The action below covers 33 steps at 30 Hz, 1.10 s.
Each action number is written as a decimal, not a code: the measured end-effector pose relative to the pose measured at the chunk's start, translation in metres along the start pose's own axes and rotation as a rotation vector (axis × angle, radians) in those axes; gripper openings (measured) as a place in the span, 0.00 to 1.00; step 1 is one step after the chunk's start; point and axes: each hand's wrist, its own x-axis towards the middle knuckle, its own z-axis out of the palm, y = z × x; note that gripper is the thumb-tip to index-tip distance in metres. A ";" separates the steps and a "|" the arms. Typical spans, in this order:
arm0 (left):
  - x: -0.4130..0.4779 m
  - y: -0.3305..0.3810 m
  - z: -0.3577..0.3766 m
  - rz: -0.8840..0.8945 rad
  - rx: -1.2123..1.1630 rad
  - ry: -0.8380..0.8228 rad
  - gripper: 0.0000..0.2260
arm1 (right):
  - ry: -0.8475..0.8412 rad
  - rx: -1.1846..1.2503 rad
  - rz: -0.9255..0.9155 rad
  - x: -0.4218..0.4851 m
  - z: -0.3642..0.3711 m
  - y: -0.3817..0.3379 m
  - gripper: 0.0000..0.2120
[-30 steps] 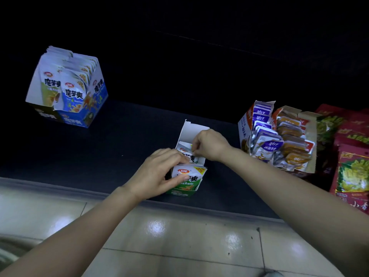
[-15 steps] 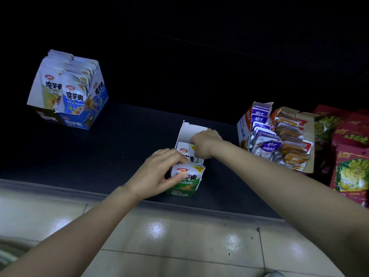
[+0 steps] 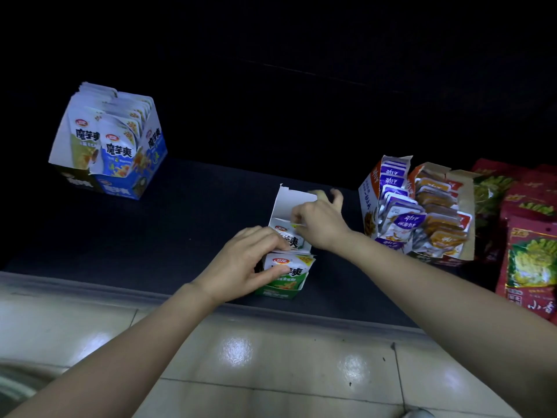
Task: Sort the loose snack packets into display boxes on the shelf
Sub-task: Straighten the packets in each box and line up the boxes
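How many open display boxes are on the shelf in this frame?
4: a blue box far left, possibly two side by side; the green box centre front; a purple-packet box and an orange-packet box at right.

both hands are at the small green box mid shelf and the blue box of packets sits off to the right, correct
Wrong side: the head view shows the blue box of packets off to the left. The left hand and right hand are both at the small green box mid shelf.
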 end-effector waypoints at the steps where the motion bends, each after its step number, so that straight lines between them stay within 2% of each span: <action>1: 0.000 0.000 0.000 -0.002 0.000 -0.001 0.11 | 0.033 0.015 -0.020 -0.004 0.000 0.002 0.04; 4: 0.000 0.000 0.000 -0.022 -0.009 0.004 0.10 | 0.145 0.114 -0.081 -0.011 0.008 0.008 0.03; 7: 0.001 0.002 0.000 -0.040 -0.003 0.010 0.10 | 0.348 0.255 -0.111 -0.013 0.009 0.014 0.01; 9: 0.005 0.002 -0.001 -0.077 0.014 0.007 0.11 | 0.432 0.312 -0.197 -0.011 -0.001 0.017 0.02; 10: 0.006 0.002 -0.002 -0.089 0.024 0.005 0.11 | 0.419 0.335 -0.259 -0.011 -0.008 0.018 0.01; 13: 0.008 0.004 -0.001 -0.057 0.124 0.028 0.12 | 0.229 0.449 -0.385 -0.019 -0.024 0.021 0.02; 17: 0.008 0.007 0.000 -0.098 0.237 0.119 0.12 | 0.010 0.616 -0.355 -0.038 -0.030 0.025 0.01; 21: 0.005 0.007 0.000 -0.032 0.153 0.028 0.14 | -0.122 0.725 -0.321 -0.045 -0.033 0.027 0.04; 23: 0.004 0.009 0.000 -0.092 0.073 0.020 0.17 | -0.184 0.777 -0.282 -0.044 -0.036 0.030 0.07; 25: 0.004 0.008 0.000 -0.161 0.030 0.011 0.22 | -0.088 0.834 -0.210 -0.039 -0.038 0.032 0.09; 27: 0.004 0.003 0.001 -0.137 0.051 0.002 0.21 | 0.074 0.835 -0.141 -0.033 -0.036 0.029 0.10; 31: 0.005 -0.002 0.001 -0.068 0.060 -0.005 0.15 | 0.113 0.556 -0.169 -0.023 -0.033 0.013 0.13; 33: 0.006 -0.003 -0.001 -0.065 0.059 -0.004 0.15 | 0.105 0.529 -0.158 -0.014 -0.039 0.004 0.14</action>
